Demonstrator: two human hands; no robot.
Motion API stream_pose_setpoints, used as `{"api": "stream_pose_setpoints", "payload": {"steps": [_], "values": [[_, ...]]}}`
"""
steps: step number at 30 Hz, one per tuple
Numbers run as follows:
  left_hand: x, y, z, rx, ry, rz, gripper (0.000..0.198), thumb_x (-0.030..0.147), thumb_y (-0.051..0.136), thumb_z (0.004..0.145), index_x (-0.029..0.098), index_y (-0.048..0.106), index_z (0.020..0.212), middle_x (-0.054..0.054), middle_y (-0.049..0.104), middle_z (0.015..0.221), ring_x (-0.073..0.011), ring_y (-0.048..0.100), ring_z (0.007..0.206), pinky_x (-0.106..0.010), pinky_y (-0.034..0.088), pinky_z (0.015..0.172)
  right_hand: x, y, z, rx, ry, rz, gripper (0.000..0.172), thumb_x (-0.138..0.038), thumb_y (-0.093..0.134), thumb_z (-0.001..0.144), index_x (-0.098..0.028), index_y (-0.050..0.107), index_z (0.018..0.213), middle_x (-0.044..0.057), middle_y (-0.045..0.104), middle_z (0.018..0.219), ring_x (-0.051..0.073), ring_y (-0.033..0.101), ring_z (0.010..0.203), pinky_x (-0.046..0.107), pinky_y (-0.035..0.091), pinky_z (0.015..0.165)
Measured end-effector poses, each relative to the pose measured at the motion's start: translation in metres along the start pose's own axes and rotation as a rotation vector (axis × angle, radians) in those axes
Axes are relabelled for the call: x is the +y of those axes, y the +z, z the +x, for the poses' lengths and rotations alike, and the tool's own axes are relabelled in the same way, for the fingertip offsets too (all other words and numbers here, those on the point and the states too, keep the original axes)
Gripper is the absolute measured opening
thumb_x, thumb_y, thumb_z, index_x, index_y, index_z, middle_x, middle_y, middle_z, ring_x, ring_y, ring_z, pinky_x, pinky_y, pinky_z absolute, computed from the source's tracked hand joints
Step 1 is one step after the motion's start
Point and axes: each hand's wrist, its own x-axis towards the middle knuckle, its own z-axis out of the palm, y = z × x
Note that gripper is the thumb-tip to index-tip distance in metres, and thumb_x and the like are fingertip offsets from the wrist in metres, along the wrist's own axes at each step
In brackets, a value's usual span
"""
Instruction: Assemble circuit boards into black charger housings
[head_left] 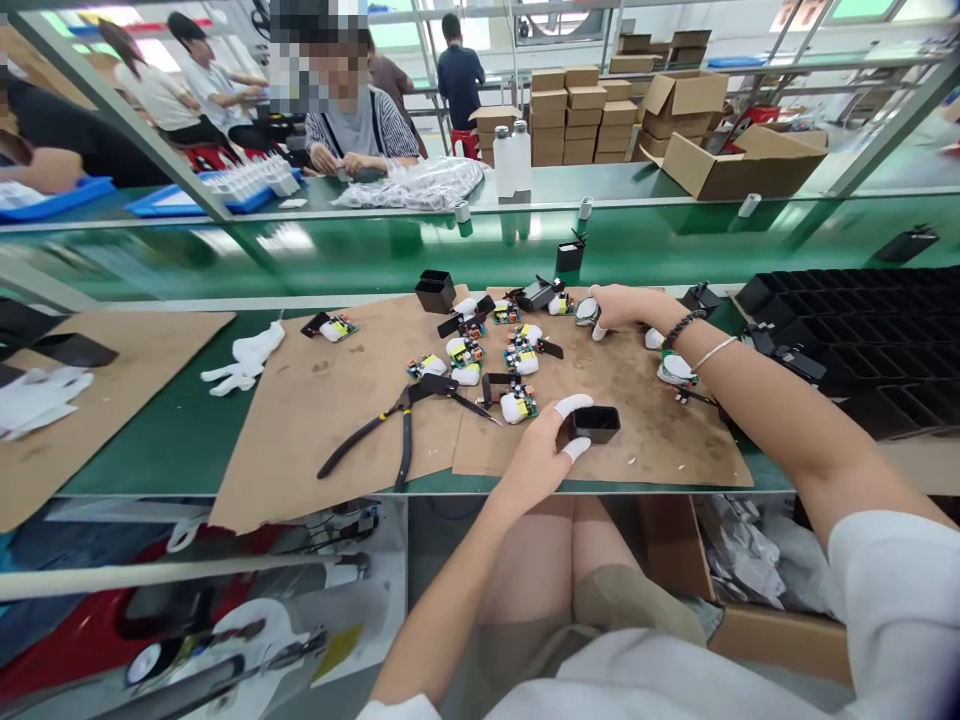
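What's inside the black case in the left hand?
Through the open end of the black case, held by the left hand, only dark inner walls show, with nothing distinct inside. Its bottom is too dark to make out.

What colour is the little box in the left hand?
Black. The box shows best in the head view.

Bright, soft shadows, stretched edges

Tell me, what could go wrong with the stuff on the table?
The pliers have a handle end near the front edge of the table, so a bump might knock them off. The right forearm passes close to a loose circuit board and could brush it.
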Motion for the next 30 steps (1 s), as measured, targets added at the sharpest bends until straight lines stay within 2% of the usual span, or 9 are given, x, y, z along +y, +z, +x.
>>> {"api": "stream_pose_setpoints", "payload": {"steps": [3, 6, 11, 13, 15, 18, 21, 26, 30], "values": [[-0.001, 0.001, -0.002, -0.001, -0.004, 0.023, 0.053, 0.015, 0.068, 0.088, 0.025, 0.065, 0.14, -0.01, 0.068, 0.142, -0.0272, 0.066, 0.128, -0.046, 0.049, 0.119, 0.006, 0.006, -0.017, 0.07, -0.021, -0.008, 0.057, -0.018, 0.076, 0.074, -0.012, 0.066, 0.13, 0.019, 0.076, 0.12, 0.036, 0.071, 0.103, 0.038, 0.054, 0.078], [-0.002, 0.002, -0.003, -0.005, -0.004, 0.054, 0.054, 0.017, 0.067, 0.09, 0.025, 0.063, 0.144, -0.01, 0.066, 0.146, -0.0272, 0.064, 0.132, -0.046, 0.047, 0.122, 0.011, 0.007, -0.029, 0.135, -0.046, 0.009, 0.049, -0.014, 0.065, 0.079, -0.013, 0.065, 0.129, 0.017, 0.076, 0.119, 0.033, 0.071, 0.102, 0.035, 0.052, 0.08], [-0.004, 0.001, -0.002, 0.001, 0.006, 0.04, 0.054, 0.017, 0.067, 0.091, 0.026, 0.063, 0.144, -0.01, 0.066, 0.145, -0.0266, 0.064, 0.133, -0.045, 0.047, 0.122, 0.001, 0.009, -0.035, 0.171, -0.112, 0.031, 0.061, -0.015, 0.065, 0.078, -0.012, 0.059, 0.139, 0.019, 0.075, 0.124, 0.034, 0.068, 0.105, 0.038, 0.053, 0.085], [-0.005, 0.002, -0.002, 0.004, 0.0, 0.026, 0.054, 0.018, 0.067, 0.091, 0.026, 0.063, 0.144, -0.009, 0.068, 0.143, -0.0264, 0.066, 0.13, -0.044, 0.049, 0.12, -0.01, 0.011, -0.036, 0.183, -0.164, 0.041, 0.066, -0.013, 0.066, 0.076, -0.01, 0.059, 0.142, 0.022, 0.072, 0.128, 0.038, 0.066, 0.113, 0.043, 0.053, 0.092], [-0.005, 0.002, -0.003, 0.003, -0.005, 0.032, 0.055, 0.017, 0.067, 0.091, 0.026, 0.063, 0.145, -0.01, 0.068, 0.143, -0.0265, 0.066, 0.129, -0.045, 0.05, 0.119, -0.02, 0.012, -0.039, 0.169, -0.245, 0.055, 0.069, -0.013, 0.068, 0.075, -0.012, 0.062, 0.143, 0.019, 0.071, 0.133, 0.037, 0.063, 0.121, 0.045, 0.051, 0.102], [-0.005, 0.002, -0.003, 0.004, 0.005, 0.062, 0.057, 0.016, 0.066, 0.091, 0.027, 0.062, 0.146, -0.009, 0.068, 0.143, -0.0269, 0.067, 0.127, -0.046, 0.051, 0.118, -0.026, 0.01, -0.04, 0.135, -0.383, 0.238, 0.061, -0.018, 0.067, 0.079, -0.019, 0.067, 0.14, 0.011, 0.072, 0.134, 0.029, 0.065, 0.117, 0.04, 0.052, 0.104], [-0.003, 0.001, -0.004, 0.004, 0.024, 0.081, 0.056, 0.016, 0.066, 0.091, 0.027, 0.062, 0.145, -0.009, 0.068, 0.142, -0.027, 0.066, 0.129, -0.045, 0.049, 0.119, -0.024, 0.008, -0.036, 0.203, -0.36, 0.385, 0.055, -0.019, 0.063, 0.082, -0.017, 0.068, 0.137, 0.011, 0.073, 0.131, 0.025, 0.067, 0.107, 0.036, 0.053, 0.098], [-0.002, 0.001, -0.004, -0.002, 0.015, 0.054, 0.056, 0.016, 0.065, 0.091, 0.026, 0.061, 0.146, -0.009, 0.066, 0.145, -0.0268, 0.065, 0.132, -0.045, 0.047, 0.122, -0.034, 0.015, -0.018, 0.148, -0.336, 0.137, 0.064, -0.015, 0.074, 0.07, -0.013, 0.066, 0.134, 0.017, 0.07, 0.138, 0.031, 0.066, 0.117, 0.035, 0.052, 0.099], [-0.002, 0.001, -0.004, -0.002, 0.012, 0.049, 0.056, 0.017, 0.066, 0.091, 0.027, 0.062, 0.146, -0.009, 0.066, 0.146, -0.0268, 0.065, 0.131, -0.044, 0.046, 0.122, -0.051, 0.027, -0.004, 0.145, -0.315, 0.081, 0.055, -0.015, 0.071, 0.074, -0.012, 0.069, 0.129, 0.019, 0.074, 0.132, 0.034, 0.067, 0.118, 0.037, 0.053, 0.098]]}}
